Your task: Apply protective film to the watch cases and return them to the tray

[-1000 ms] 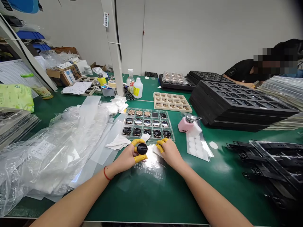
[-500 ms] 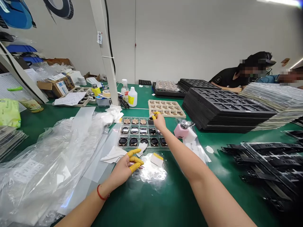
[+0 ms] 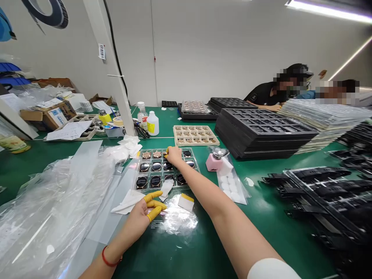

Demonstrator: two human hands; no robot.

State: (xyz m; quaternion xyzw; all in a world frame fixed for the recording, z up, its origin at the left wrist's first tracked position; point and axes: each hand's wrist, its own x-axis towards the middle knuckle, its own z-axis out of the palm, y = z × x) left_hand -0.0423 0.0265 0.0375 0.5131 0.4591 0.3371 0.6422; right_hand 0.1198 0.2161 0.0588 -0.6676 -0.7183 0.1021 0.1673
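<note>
My right hand [image 3: 174,155] reaches over the clear plastic tray [image 3: 134,182]. Its fingertips, in yellow finger cots, are closed on a watch case at the third place of the back row; the hand hides most of that case. Two gold-toned watch cases [image 3: 157,154] lie to its left, and dark-faced watch heads [image 3: 155,181] fill the rows in front. In front of the tray's near edge, my left hand [image 3: 142,213] has its yellow-capped fingers apart, with nothing visible between them. A crumpled white cloth [image 3: 166,190] lies just beyond its fingertips, partly over the tray.
Behind the tray sits a beige tray [image 3: 173,135] of small parts. A pink pump bottle [image 3: 213,162] and a stack of black foam trays [image 3: 247,143] stand right. Plastic bags [image 3: 66,193] cover the left; watch straps [image 3: 322,186] lie right. A co-worker [image 3: 266,95] sits beyond.
My right hand has moved left along the tray's back row, from the fourth place to the third. A pinkish item seen at my left fingers no longer shows. The view has turned right.
</note>
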